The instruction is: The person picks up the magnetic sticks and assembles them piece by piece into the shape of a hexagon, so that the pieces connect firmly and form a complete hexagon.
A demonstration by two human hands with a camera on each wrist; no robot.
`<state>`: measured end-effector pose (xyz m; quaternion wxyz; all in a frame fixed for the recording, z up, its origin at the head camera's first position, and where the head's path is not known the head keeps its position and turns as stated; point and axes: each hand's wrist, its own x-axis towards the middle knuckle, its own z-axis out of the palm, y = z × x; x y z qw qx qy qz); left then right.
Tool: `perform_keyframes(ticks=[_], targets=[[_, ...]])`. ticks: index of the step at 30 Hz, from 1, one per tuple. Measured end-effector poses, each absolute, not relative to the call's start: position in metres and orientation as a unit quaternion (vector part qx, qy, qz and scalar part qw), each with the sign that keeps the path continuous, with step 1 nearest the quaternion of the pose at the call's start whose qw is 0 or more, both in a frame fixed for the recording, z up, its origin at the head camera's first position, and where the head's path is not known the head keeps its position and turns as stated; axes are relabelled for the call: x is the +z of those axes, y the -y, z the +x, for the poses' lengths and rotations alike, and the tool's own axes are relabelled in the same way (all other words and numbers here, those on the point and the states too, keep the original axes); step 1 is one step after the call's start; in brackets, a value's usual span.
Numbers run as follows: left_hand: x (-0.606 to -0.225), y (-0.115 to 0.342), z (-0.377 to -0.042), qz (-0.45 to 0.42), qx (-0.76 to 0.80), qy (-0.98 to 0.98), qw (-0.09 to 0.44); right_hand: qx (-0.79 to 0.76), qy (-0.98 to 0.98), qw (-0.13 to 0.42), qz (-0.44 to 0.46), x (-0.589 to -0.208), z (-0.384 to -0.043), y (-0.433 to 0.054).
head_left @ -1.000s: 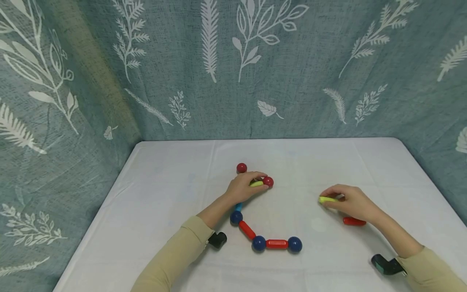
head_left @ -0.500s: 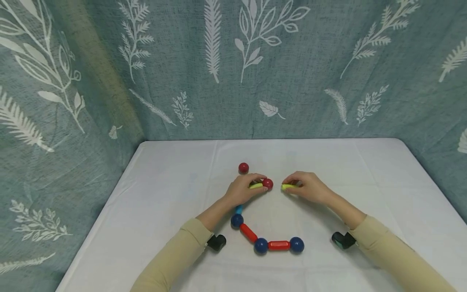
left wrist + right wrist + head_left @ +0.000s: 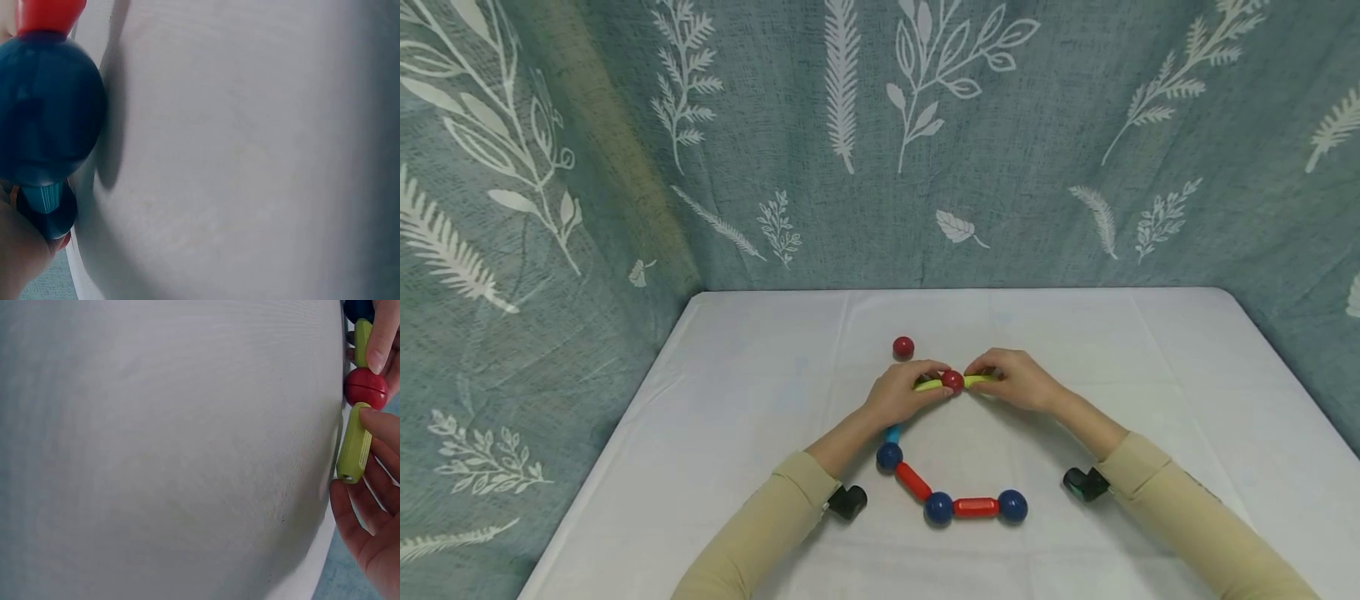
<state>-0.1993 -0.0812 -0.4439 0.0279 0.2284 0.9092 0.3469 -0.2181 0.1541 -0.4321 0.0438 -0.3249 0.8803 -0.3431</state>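
Note:
In the head view, my left hand [image 3: 906, 392] pinches a red ball [image 3: 953, 382] at its fingertips. A yellow-green rod [image 3: 928, 385] runs from that ball back under the palm. Another yellow-green rod [image 3: 977, 381] is pinched in my right hand [image 3: 1018, 381], its end against the ball's right side. The right wrist view shows this rod [image 3: 354, 444] meeting the red ball [image 3: 366, 388], with the thumb over its near end. In the left wrist view, a large blue ball [image 3: 50, 109] joins a red rod [image 3: 50, 14] and a light-blue rod [image 3: 45, 199].
From below my left hand, a chain continues through a blue ball [image 3: 890, 456], red rod [image 3: 913, 482], blue ball [image 3: 938, 508], red rod [image 3: 975, 507] and blue ball [image 3: 1012, 506]. A separate red ball [image 3: 903, 347] lies behind my left hand on the white-covered table [image 3: 760, 367].
My right hand has carried its yellow-green rod left until the end meets the red ball. My left hand has stayed nearly in place. The red rod at the right is now hidden by my right arm.

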Motion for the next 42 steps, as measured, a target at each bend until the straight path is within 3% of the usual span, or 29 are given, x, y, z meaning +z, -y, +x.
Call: perform_keyframes(ticks=[22,32,42], targets=[[-0.440,0.083,-0.195,0.209,0.323,-0.923,0.024,-0.352,-0.882,0.041,-0.309,-0.434,-0.218,-0.168],[-0.429,0.078,-0.205,0.247,0.289,-0.925,0.020,-0.374,-0.870,0.000,-0.320,-0.434,-0.220,-0.158],[-0.434,0.078,-0.207,0.256,0.311,-0.915,0.024,-0.363,-0.879,-0.006,-0.309,-0.436,-0.217,-0.151]])
